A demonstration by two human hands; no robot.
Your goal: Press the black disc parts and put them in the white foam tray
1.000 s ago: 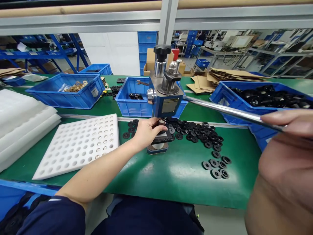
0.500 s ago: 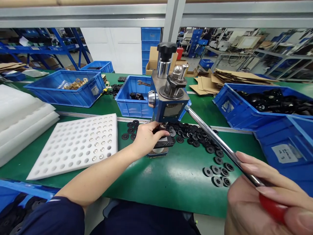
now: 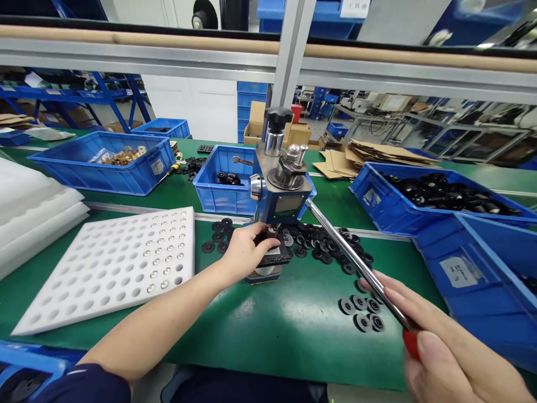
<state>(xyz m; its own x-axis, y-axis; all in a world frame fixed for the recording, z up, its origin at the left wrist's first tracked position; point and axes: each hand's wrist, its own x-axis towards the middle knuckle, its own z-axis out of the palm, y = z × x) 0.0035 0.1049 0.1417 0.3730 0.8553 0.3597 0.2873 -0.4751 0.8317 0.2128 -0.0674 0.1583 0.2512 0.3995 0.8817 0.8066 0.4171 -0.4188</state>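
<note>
On the bench stands a blue and grey hand press (image 3: 285, 196) with a black knob on top. Under its ram, my left hand (image 3: 244, 251) is closed, thumb and fingers around a small part that they mostly hide, above the black toothed base plate (image 3: 274, 256). My right hand (image 3: 444, 336) wraps round the lower end of the press's chrome lever (image 3: 348, 249), at its red grip (image 3: 411, 342). Loose black discs (image 3: 323, 244) lie behind and right of the press. Several grey-faced pulley-like wheels (image 3: 363, 323) sit grouped left of my right hand.
A white foam tray (image 3: 104, 260) at left holds small metal parts in some holes. Blue bins hold brass-coloured pieces (image 3: 109, 168), a wrench (image 3: 242, 160) and black parts (image 3: 444, 196). Cardboard sheets (image 3: 377, 151) lie behind. An aluminium frame post (image 3: 291, 50) rises behind the press.
The camera view has tilted upward, so the bench sits lower in the picture. My right hand, still on the lever, appears farther left and smaller. My left hand stays under the ram.
</note>
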